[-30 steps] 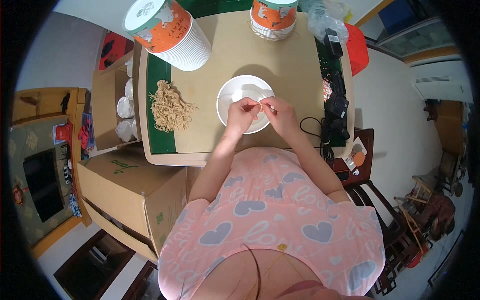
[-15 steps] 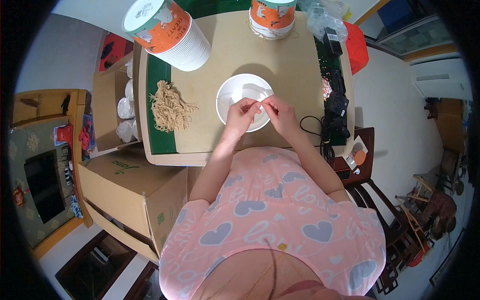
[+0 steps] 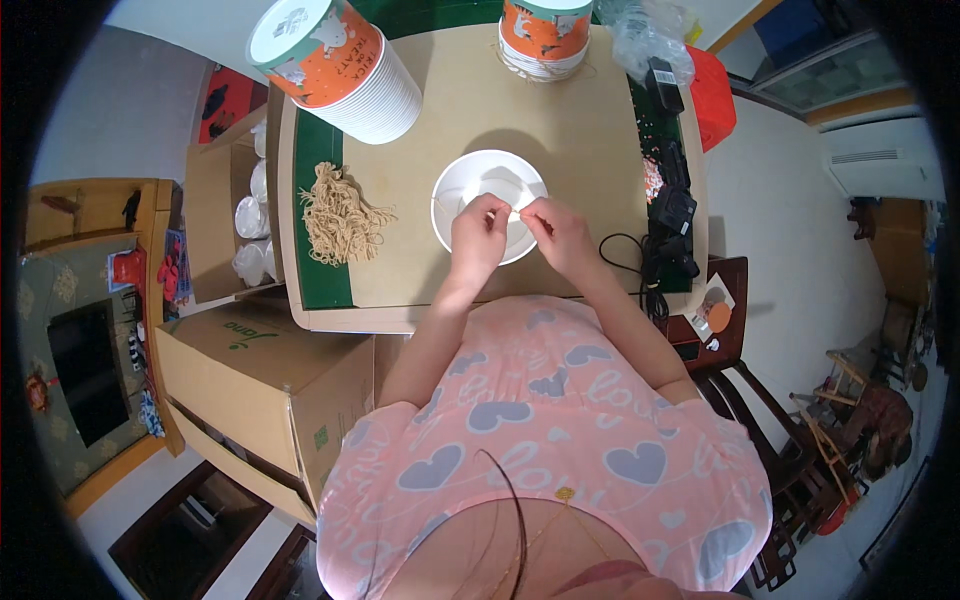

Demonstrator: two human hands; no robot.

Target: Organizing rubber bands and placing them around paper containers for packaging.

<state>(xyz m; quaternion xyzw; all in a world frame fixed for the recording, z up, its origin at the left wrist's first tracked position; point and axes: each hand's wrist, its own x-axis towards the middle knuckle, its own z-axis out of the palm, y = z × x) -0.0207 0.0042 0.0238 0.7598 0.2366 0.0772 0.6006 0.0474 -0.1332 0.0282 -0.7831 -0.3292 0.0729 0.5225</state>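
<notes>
A round white paper bucket [image 3: 462,180] stands mouth up on the table, close in front of me. Over its near right part, my left hand [image 3: 482,228] and my right hand [image 3: 556,232] meet fingertip to fingertip. Both are closed in a pinch, with a thin pale cord [image 3: 514,214] just showing between them; most of it is hidden by the fingers. A short tan strand crosses the bucket's left rim. Left of the bucket lies a loose pile of tan cords [image 3: 340,215], which neither hand touches.
A tall stack of orange and white paper buckets [image 3: 385,95] leans at the back left; a shorter stack [image 3: 545,45] stands at the back. Black adapters and cables [image 3: 676,210] line the right edge, below a clear plastic bag [image 3: 645,40]. Cardboard boxes [image 3: 270,350] stand at the left.
My fingertips have drawn slightly apart, the left hand shifting a little left, and the pale cord now shows between them. The bucket has barely moved.
</notes>
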